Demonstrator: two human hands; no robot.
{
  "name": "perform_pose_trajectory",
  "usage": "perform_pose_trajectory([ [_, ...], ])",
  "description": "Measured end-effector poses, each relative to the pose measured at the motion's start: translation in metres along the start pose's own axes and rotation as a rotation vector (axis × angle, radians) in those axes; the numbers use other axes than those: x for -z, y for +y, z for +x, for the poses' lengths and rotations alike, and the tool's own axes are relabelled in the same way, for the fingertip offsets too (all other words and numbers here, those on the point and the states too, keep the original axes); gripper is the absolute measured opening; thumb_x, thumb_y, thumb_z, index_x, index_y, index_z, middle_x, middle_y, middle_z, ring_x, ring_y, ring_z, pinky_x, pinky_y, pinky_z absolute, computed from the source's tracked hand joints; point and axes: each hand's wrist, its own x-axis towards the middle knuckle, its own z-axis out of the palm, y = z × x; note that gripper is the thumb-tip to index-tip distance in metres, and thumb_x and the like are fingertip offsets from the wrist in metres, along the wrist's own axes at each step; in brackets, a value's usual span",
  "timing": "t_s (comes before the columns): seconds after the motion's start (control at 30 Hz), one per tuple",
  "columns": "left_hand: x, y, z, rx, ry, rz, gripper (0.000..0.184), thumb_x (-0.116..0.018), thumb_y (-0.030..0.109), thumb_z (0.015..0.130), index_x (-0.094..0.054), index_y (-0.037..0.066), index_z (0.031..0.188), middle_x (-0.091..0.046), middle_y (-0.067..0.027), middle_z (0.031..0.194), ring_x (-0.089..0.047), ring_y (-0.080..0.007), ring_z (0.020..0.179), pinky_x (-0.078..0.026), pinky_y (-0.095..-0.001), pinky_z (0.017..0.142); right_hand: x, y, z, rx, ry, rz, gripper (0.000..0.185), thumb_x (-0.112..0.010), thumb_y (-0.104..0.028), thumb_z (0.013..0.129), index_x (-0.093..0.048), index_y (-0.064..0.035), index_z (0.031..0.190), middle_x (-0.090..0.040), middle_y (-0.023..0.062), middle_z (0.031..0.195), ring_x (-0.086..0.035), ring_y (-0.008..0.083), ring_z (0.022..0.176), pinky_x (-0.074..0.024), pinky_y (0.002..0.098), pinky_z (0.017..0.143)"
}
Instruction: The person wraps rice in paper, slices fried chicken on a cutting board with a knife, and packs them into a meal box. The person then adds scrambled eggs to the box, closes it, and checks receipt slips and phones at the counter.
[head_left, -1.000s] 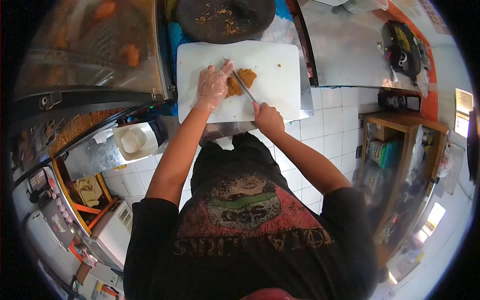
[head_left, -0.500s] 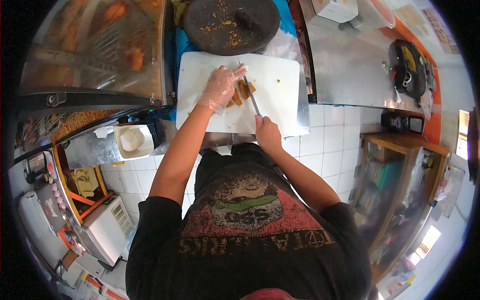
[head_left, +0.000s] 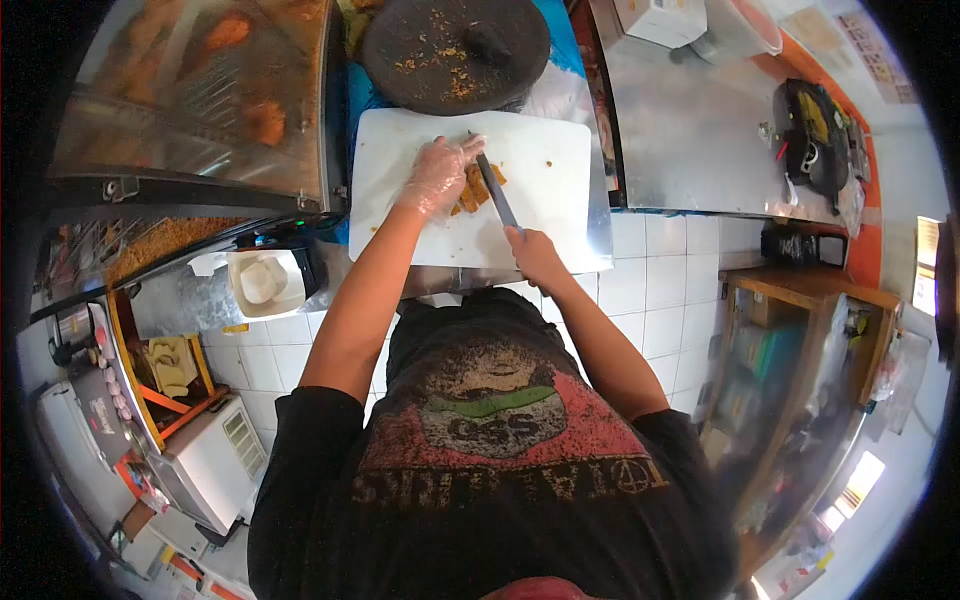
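Your black T-shirt (head_left: pixel 500 540), short sleeves (head_left: pixel 318 415), faded red-and-green chest print (head_left: pixel 495 410), clear plastic glove (head_left: pixel 431 192) on your left hand (head_left: pixel 440 172)

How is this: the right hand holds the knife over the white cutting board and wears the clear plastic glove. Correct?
Not quite: the head view shows the clear plastic glove on the left hand. The right hand, bare, does hold the knife over the white cutting board.

Box (head_left: pixel 660 20) stands near the counter's (head_left: pixel 690 130) left edge; tub (head_left: pixel 740 38) stands to its right. Pestle (head_left: pixel 488 43) lies in the mortar (head_left: pixel 400 88), near the right rim. Container (head_left: pixel 298 298) sits on the shelf (head_left: pixel 185 305).
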Motion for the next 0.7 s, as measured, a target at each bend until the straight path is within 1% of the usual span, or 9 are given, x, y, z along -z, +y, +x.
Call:
perform_pose_trajectory([
  [0.07, 0.0, 0.003, -0.014, 0.194, 0.214, -0.185, 0.062, -0.053, 0.003, 0.077, -0.05, 0.008, 0.139, -0.06, -0.018, 0.128, -0.054, -0.0379, 0.103, -0.043, -0.0473, 0.094, 0.012, 0.006, -0.003, -0.006, -0.031, 0.096, 0.051, -0.05, -0.047, 0.098, -0.055, -0.0007, 0.078, -0.053, 0.0079, 0.058, -0.051, 0.0192, 0.042, -0.0415, 0.0342, 0.038],
  [0.13, 0.001, 0.015, -0.051, 0.376, 0.534, -0.083, 0.064, -0.059, 0.007, 0.074, -0.045, -0.006, 0.135, -0.057, -0.0265, 0.127, -0.054, -0.0405, 0.113, -0.038, -0.0498, 0.101, 0.021, 0.008, -0.009, 0.002, 0.022, 0.158, 0.052, -0.053, -0.048, 0.096, -0.056, -0.0007, 0.075, -0.051, 0.0045, 0.056, -0.047, 0.0142, 0.039, -0.0346, 0.029, 0.032],
  [0.2, -0.008, 0.028, -0.092, 0.739, 0.543, -0.071, 0.068, -0.063, 0.016, 0.076, -0.043, -0.008, 0.136, -0.05, -0.0304, 0.131, -0.048, -0.043, 0.12, -0.035, -0.0525, 0.103, 0.031, 0.019, -0.008, 0.07, 0.12, 0.03, 0.054, -0.054, -0.049, 0.096, -0.057, 0.0002, 0.075, -0.052, 0.0061, 0.056, -0.049, 0.0161, 0.041, -0.0364, 0.0309, 0.035],
  [0.3, -0.062, 0.029, -0.134, 0.777, 0.351, -0.133, 0.079, -0.068, 0.027, 0.075, -0.038, -0.008, 0.139, -0.045, -0.032, 0.132, -0.04, -0.0454, 0.125, -0.032, -0.056, 0.105, 0.04, 0.035, -0.005, 0.151, 0.263, -0.165, 0.06, -0.054, -0.053, 0.094, -0.06, 0.0032, 0.076, -0.058, 0.0139, 0.06, -0.056, 0.0239, 0.05, -0.0436, 0.0387, 0.047],
  [0.43, -0.078, 0.053, -0.107, 0.712, 0.409, -0.154, 0.092, -0.071, 0.037, 0.072, -0.032, -0.008, 0.141, -0.041, -0.0326, 0.135, -0.037, -0.0461, 0.126, -0.03, -0.0569, 0.106, 0.033, 0.038, -0.011, 0.14, 0.199, -0.259, 0.064, -0.051, -0.057, 0.094, -0.059, 0.0041, 0.074, -0.06, 0.0191, 0.065, -0.058, 0.028, 0.058, -0.0455, 0.0422, 0.057],
  [0.53, -0.047, 0.082, -0.07, 0.851, 0.299, -0.329, 0.113, -0.075, 0.056, 0.07, -0.019, 0.0, 0.151, -0.024, -0.0309, 0.15, -0.021, -0.0474, 0.139, -0.024, -0.0593, 0.111, 0.035, 0.039, -0.018, 0.15, 0.194, -0.256, 0.066, -0.051, -0.058, 0.093, -0.059, 0.0039, 0.073, -0.061, 0.0186, 0.065, -0.057, 0.0275, 0.058, -0.0453, 0.0416, 0.057],
  [0.6, -0.008, 0.108, -0.031, 1.231, 0.006, -0.297, 0.128, -0.074, 0.071, 0.063, -0.014, 0.002, 0.154, -0.011, -0.0328, 0.155, -0.005, -0.051, 0.144, -0.02, -0.0615, 0.112, 0.037, 0.045, -0.017, 0.114, 0.201, -0.25, 0.066, -0.052, -0.058, 0.093, -0.059, 0.0042, 0.074, -0.06, 0.0182, 0.065, -0.057, 0.0278, 0.059, -0.0452, 0.0417, 0.059],
  [0.63, -0.012, 0.108, -0.019, 1.245, 0.018, -0.306, 0.128, -0.074, 0.071, 0.063, -0.014, 0.002, 0.154, -0.011, -0.0328, 0.155, -0.005, -0.051, 0.144, -0.02, -0.0615, 0.112, 0.038, 0.049, -0.017, 0.124, 0.193, -0.266, 0.066, -0.052, -0.058, 0.093, -0.059, 0.0042, 0.074, -0.06, 0.0182, 0.065, -0.057, 0.0278, 0.059, -0.0452, 0.0417, 0.059],
  [0.7, -0.015, 0.107, 0.001, 1.417, 0.013, -0.319, 0.136, -0.071, 0.079, 0.058, -0.01, 0.005, 0.155, -0.001, -0.0316, 0.157, 0.002, -0.0536, 0.144, -0.017, -0.0641, 0.112, 0.04, 0.055, -0.016, 0.072, 0.222, -0.264, 0.063, -0.05, -0.056, 0.093, -0.063, 0.0046, 0.081, -0.064, 0.0287, 0.08, -0.063, 0.0449, 0.079, -0.047, 0.0482, 0.073],
])
